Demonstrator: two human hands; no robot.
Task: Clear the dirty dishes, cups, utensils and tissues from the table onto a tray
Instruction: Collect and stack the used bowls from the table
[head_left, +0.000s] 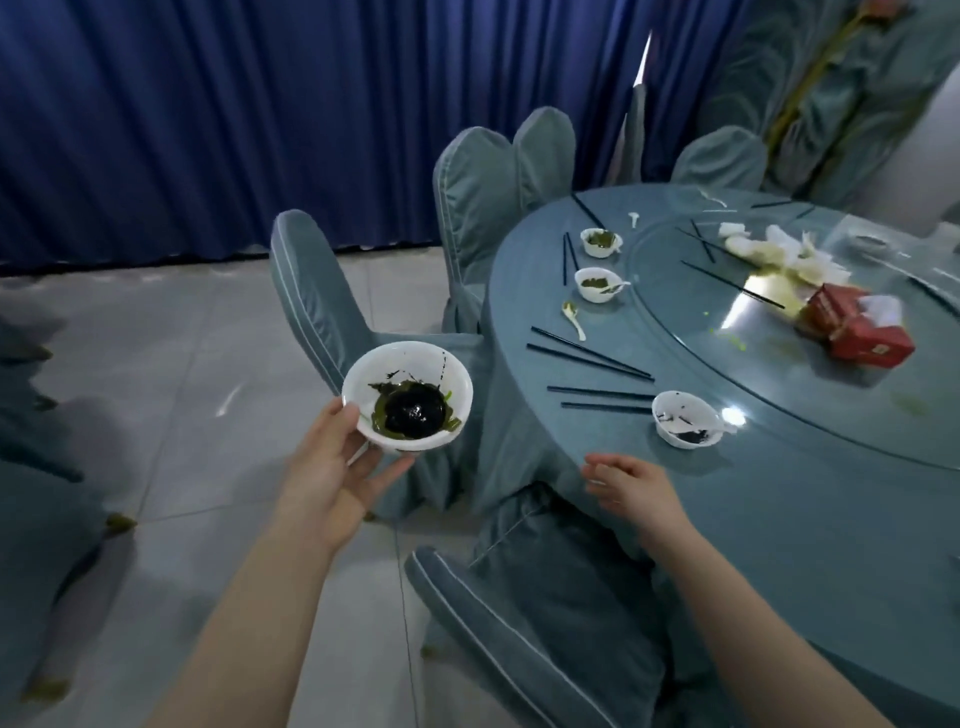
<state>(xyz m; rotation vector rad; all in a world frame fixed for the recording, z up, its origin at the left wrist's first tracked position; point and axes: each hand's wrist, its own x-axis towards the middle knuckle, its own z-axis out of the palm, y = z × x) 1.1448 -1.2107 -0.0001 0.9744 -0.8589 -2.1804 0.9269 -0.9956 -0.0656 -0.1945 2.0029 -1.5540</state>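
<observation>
The left hand (337, 462) holds a white bowl (408, 397) off the surface, out over the tiled floor (182, 338) at about 9 o'clock from the round table; the thumb lies on the near rim and the fingers curl under the base; inside the bowl sits a dark, glossy lump on green residue, with dark streaks up the wall. The right hand (631, 488) hovers at the near edge of the surface (779, 519), fingers loosely spread and holding nothing.

Just beyond the right hand, at 1 o'clock from it, stands a second white bowl (687, 418) smeared with dark sauce, a white spoon resting in it; two pairs of dark chopsticks (589, 356) lie flat to its 10 and 11 o'clock. Farther along the rim of the surface, toward 12 o'clock, a loose white spoon (574, 319) lies by itself; past it stand two small bowls with green residue, the nearer (597, 284) with a spoon in it, the farther (601, 241) beside more chopsticks.

On the glass turntable (675, 291), at 2 o'clock, crumpled white tissues (779, 249) lie heaped, with long dark chopsticks crossing near them; a red carton (852, 327) lies tilted just this side of the heap.

Chairs in grey-blue covers (322, 291) ring the table; blue curtains (208, 130) hang behind.
</observation>
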